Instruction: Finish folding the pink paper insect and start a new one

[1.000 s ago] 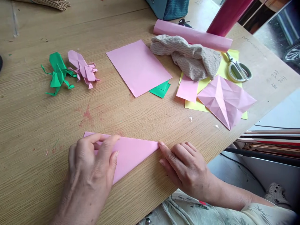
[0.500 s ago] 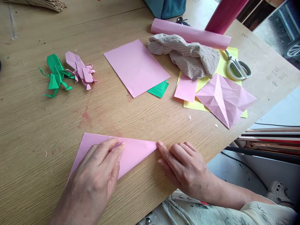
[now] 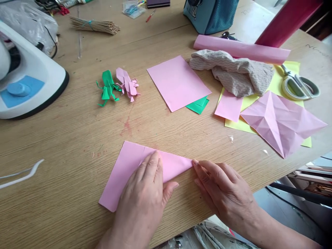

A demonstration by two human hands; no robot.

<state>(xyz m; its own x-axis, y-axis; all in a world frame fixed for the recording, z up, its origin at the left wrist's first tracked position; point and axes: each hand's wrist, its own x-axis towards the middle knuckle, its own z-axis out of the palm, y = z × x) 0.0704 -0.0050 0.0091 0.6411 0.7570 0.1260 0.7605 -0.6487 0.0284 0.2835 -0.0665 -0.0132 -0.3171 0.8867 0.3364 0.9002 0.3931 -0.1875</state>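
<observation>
In the head view, a person's left hand (image 3: 145, 193) presses a folded pink paper (image 3: 116, 176) at the near middle of the table (image 3: 77, 145), its fingers laid together and its thumb set apart. The right hand (image 3: 225, 190) touches the paper's pointed right end, fingers curled; whether they pinch it cannot be told.

Beyond stand a green folded figure (image 3: 107, 86) and a pink folded figure (image 3: 127, 84), left of a flat pink sheet (image 3: 178, 83). At far right, scissors (image 3: 299, 88) lie on yellow paper (image 3: 238, 126) beside a gray cloth (image 3: 233, 72).

At the far edge, a clear packet (image 3: 140, 11) holds blue items, apparently thin strands, though blurred. The blue bag's (image 3: 207, 17) inside is hidden.
</observation>
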